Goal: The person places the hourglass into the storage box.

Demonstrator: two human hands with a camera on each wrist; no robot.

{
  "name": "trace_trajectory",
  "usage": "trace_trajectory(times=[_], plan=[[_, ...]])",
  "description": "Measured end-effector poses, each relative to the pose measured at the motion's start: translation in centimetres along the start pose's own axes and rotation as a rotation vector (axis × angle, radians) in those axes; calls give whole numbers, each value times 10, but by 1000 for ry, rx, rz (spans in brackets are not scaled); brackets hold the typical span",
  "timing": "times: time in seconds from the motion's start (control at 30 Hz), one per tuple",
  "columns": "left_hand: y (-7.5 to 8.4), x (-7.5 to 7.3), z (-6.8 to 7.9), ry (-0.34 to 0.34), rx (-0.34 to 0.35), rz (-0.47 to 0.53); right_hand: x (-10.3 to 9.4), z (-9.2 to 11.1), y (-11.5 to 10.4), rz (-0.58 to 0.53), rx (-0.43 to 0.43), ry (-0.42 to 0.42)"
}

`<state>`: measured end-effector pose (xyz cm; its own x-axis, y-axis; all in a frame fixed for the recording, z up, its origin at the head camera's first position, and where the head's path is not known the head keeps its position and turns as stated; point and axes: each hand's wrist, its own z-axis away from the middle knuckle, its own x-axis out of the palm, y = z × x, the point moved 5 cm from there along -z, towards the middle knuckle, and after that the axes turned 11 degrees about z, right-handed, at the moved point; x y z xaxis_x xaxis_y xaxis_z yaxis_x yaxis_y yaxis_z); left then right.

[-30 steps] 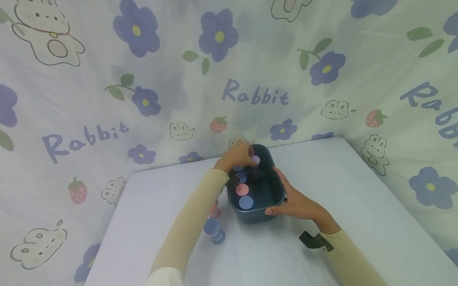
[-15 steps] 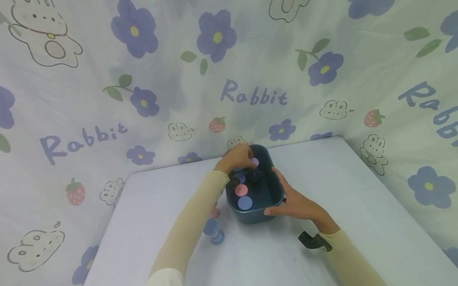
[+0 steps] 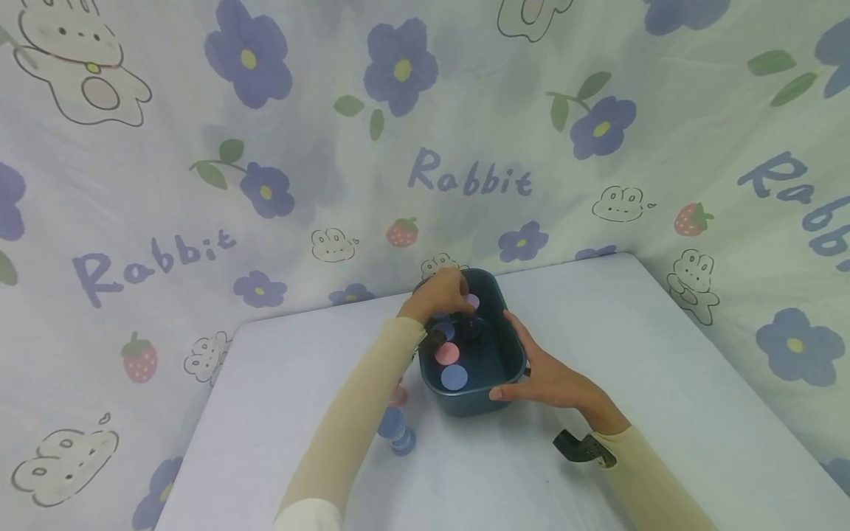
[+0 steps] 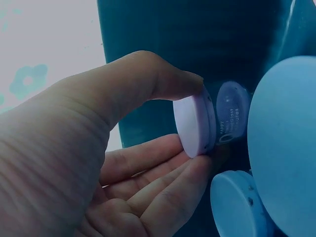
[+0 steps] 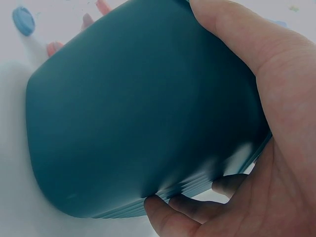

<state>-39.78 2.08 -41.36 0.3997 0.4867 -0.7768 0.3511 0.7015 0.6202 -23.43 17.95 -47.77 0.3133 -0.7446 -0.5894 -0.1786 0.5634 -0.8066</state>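
Observation:
A dark teal bin (image 3: pixel 473 403) stands on the table, tall-sided and with rounded corners. My left hand (image 3: pixel 438 291) reaches into its far end and pinches the pale purple end cap of an hourglass (image 4: pixel 191 123) between thumb and fingers. Printed lettering shows on that hourglass's clear body. Along the bin's left side stand a blue hourglass (image 3: pixel 454 377), a pink hourglass (image 3: pixel 448 354) and more blue ones, seen mostly by their round tops. My right hand (image 3: pixel 558 380) grips the bin at its near right corner, thumb on the front, fingers curled along the right side.
Left of the bin, on the white table (image 3: pixel 285 398), a blue hourglass (image 3: pixel 397 429) stands near a pink one (image 3: pixel 398 395), partly behind the left sleeve. A printed cloth (image 3: pixel 358 184) hangs right behind the table's back edge.
The left hand and the purple hourglass have sunk very slightly into the bin. The right hand keeps its grip, and the head view has shifted a little.

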Motion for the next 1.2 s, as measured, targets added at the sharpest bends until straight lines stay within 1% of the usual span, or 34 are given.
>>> trace_trajectory(times=[0.17, 0.4, 0.5, 0.63, 0.67, 0.7, 0.8, 0.87, 0.93, 1.07, 1.13, 1.2], plan=[[2, -1, 2, -3, -13, 6, 0, 0, -1, 2, -1, 0], [6, -1, 4, -11, -9, -3, 0, 1, -1, -12, -4, 4], [11, -6, 6, -5, 0, -2, 0, 2, -1, -15, -3, 2], [21, -19, 14, 24, 8, 39, 0, 2, -2, -17, -3, 0], [23, -23, 17, 33, 16, 42, 0, 2, -2, -16, -5, -2], [25, -28, 21, 42, 21, 66, 0, 1, -3, -13, -6, -2], [29, -40, 32, 69, 80, 115, 1, 1, -2, -14, 2, -5], [27, -49, 41, 92, 123, 144, 1, 0, -3, -12, -1, -7], [23, -57, 52, 120, 145, 181, 1, 0, -3, -13, 1, -7], [9, -70, 76, 171, 123, 253, 0, 0, -2, -3, 5, 2], [-1, -74, 88, 191, 94, 295, 0, 0, 0, 4, 9, 9], [-11, -79, 100, 215, 84, 330, 0, 0, 1, 7, 8, 13]])
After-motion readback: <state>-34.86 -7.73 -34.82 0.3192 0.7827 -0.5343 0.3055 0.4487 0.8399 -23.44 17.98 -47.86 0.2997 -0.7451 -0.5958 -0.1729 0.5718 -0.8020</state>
